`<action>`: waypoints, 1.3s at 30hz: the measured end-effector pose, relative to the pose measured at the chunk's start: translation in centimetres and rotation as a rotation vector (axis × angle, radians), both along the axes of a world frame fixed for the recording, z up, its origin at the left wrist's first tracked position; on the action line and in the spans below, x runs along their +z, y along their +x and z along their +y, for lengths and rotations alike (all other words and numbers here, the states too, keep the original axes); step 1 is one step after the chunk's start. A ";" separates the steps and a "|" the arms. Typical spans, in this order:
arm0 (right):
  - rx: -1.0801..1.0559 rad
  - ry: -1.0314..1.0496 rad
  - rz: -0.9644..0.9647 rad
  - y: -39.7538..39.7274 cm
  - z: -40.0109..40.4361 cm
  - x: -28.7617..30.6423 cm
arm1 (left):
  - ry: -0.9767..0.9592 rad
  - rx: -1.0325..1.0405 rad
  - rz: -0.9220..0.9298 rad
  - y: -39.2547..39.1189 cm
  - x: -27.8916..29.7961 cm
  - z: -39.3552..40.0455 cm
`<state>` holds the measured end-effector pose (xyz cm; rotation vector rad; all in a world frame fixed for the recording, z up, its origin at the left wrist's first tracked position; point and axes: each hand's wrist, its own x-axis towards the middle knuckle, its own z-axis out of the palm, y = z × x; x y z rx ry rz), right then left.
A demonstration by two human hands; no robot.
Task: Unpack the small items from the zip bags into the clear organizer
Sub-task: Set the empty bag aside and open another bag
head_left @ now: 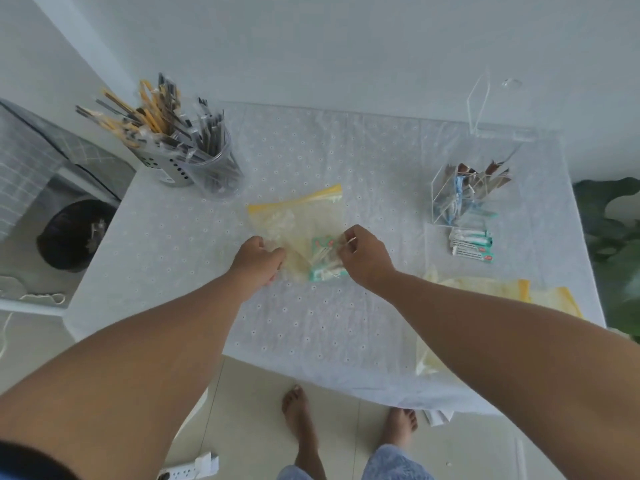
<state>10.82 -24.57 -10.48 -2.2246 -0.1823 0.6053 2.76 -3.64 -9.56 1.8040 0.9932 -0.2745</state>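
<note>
Table (pixel 346 323) | zip bag (pixel 304 220) pinched between left hand (pixel 258 261), right hand (pixel 363 259) fingers

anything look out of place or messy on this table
A few teal and white sachets lie on the cloth just outside the clear organizer, not in it. Emptied zip bags sit crumpled at the table's right edge.

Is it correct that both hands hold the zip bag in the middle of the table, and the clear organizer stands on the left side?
Not quite. In the head view the clear organizer stands on the right side of the table, not the left. Both the left hand and right hand do hold the zip bag.
</note>
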 end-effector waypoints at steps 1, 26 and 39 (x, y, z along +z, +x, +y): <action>-0.002 -0.003 -0.024 0.1 -0.2 0.3 | 0.026 -0.025 -0.051 -0.4 0.4 -0.1; 0.223 -0.048 -0.068 -2.3 -7.3 8.8 | 0.706 -0.963 -0.235 -5.5 4.7 -15.0; 0.124 0.165 -0.027 -2.9 -9.7 9.4 | 0.182 -0.552 -0.514 -2.8 8.8 -12.8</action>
